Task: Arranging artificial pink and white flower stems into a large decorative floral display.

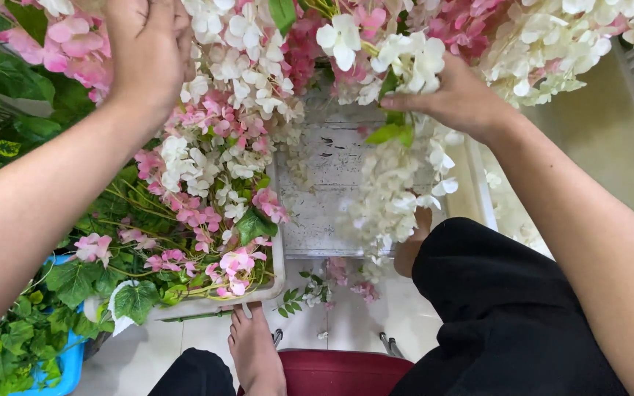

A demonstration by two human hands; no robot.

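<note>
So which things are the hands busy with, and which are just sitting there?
In use:
left hand in the pink and white flower sprays
right hand holding a white flower garland

Just there:
white tray of leafy stems
blue tub of green leaves
red stool
fallen sprigs on the floor

Bare forearms, no sleeves; black trousers (508,323); barefoot.

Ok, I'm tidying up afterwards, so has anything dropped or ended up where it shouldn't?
Yes: a few loose flower sprigs, pink and white with small leaves, lie on the pale floor below the white planter box. The left hand and right hand are up in the hanging blossoms.
</note>
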